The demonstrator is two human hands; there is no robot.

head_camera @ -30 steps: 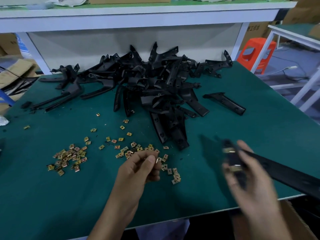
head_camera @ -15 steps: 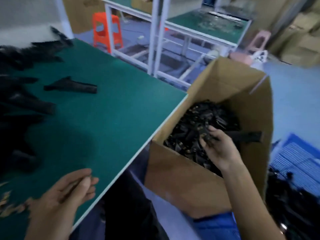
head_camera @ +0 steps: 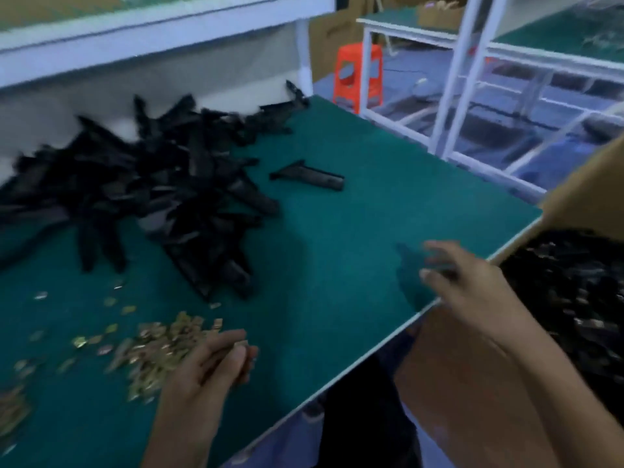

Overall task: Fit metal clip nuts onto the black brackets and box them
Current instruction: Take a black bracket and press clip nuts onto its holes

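left hand (head_camera: pixel 209 363) pinches one metal clip nut (head_camera: pixel 241 344) beside the loose nut heap (head_camera: pixel 162 342), presumably ready for fitting. right hand (head_camera: pixel 472 288), fingers loosely apart and empty, hovers between the part-filled cardboard box (head_camera: pixel 580 197) and the black bracket pile (head_camera: pixel 162 190).

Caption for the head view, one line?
Left hand pinches a clip nut; empty right hand hovers over the table edge, beside the box.
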